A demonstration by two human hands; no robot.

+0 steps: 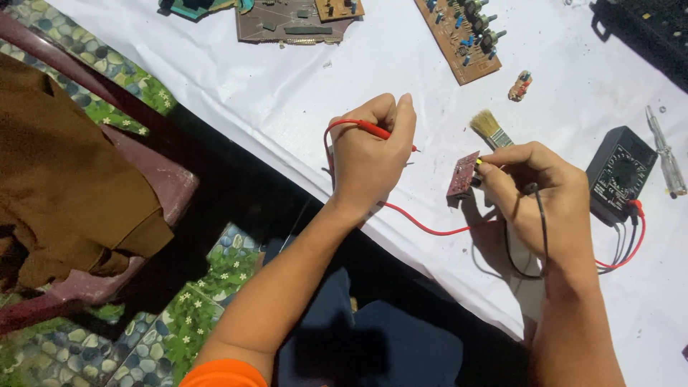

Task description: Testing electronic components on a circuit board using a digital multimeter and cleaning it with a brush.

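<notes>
The left hand (369, 154) has its fingers clamped on a red probe (373, 130) above the white tabletop (287, 93). The right hand (541, 190) pinches a small circuit board (463, 175) upright, near the black multimeter (620, 174) and brush (490, 129).

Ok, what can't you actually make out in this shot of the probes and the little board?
All in the head view:
- Black probe: hidden inside the right hand; only its lead shows.
- Red probe: its tip is too small to tell whether it touches anything; the left hand covers its middle.
- Small circuit board: stands edge-on, parts too small and blurred.
- Multimeter: dial setting too small.
- Boards at the top: cut off by the edge.
</notes>
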